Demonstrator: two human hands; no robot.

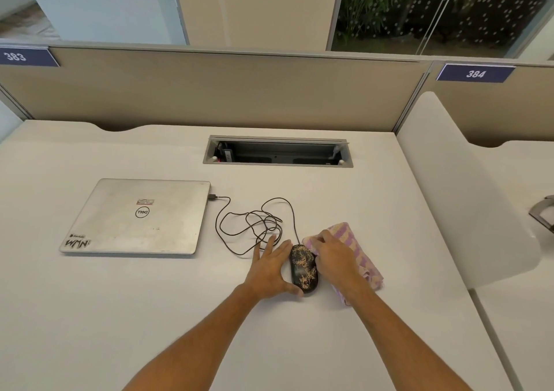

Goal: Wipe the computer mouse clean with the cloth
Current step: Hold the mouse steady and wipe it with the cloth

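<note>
A black computer mouse (303, 269) smeared with tan dirt lies on the white desk (150, 315), a little right of centre. Its black cable (254, 225) runs in loose loops to a closed silver laptop (138, 216). My left hand (271, 267) rests flat against the mouse's left side, thumb at its near end, fingers spread on the desk. My right hand (335, 258) presses down on a pink and purple striped cloth (356, 249) that lies against the mouse's right side. Part of the cloth is hidden under that hand.
A grey cable tray opening (277, 152) is sunk in the desk behind the mouse. Beige partition panels (209, 90) stand along the back. A white divider (467, 195) bounds the desk on the right, with a metal object (544, 213) beyond it.
</note>
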